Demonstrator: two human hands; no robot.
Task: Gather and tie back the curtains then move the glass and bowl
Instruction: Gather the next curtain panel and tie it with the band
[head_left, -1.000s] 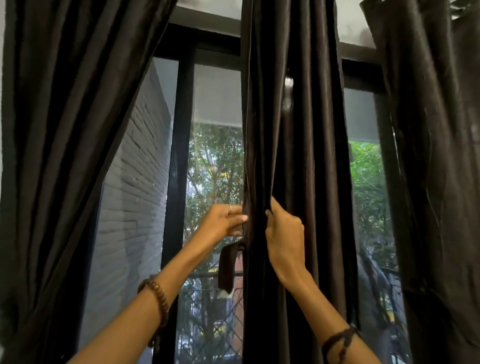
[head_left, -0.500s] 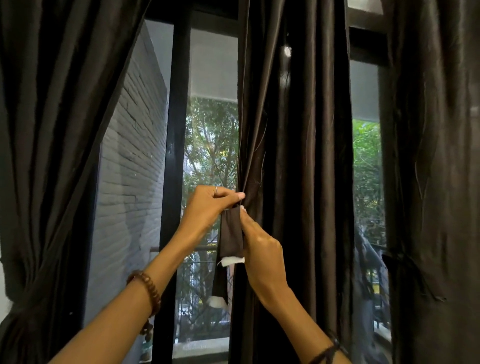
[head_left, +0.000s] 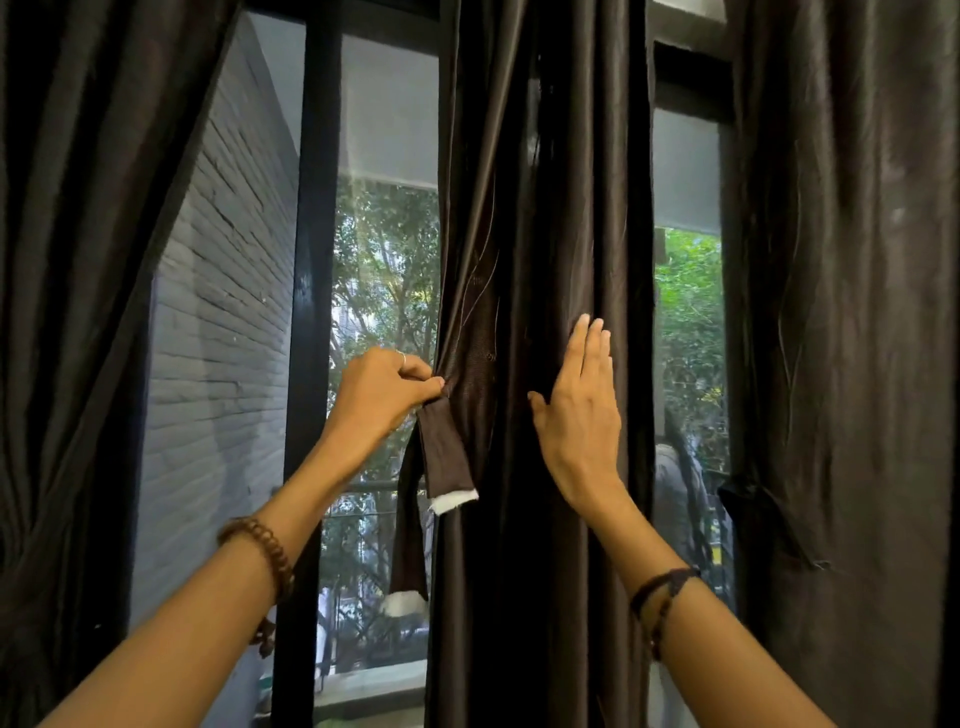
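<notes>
We face tall black-framed window (head_left: 311, 312), glass panes running past top of view. Through left pane we see grey-painted brick wall (head_left: 228, 312) receding outside. Pale grey overhang (head_left: 389, 119) spans above. Beyond it we see green leafy trees (head_left: 384, 280) in soft daylight, thin metal railing (head_left: 374, 486) across lower glass. Room side dim, light entering only through panes.

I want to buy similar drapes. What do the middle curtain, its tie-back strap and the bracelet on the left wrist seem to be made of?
Middle curtain: dark brown woven fabric with a satin-like sheen, judging by highlights along its folds. Tie-back strap: matching fabric, looks more matte, with a white frayed end, possibly lining. Bracelet: round brown beads, probably wood.
</notes>
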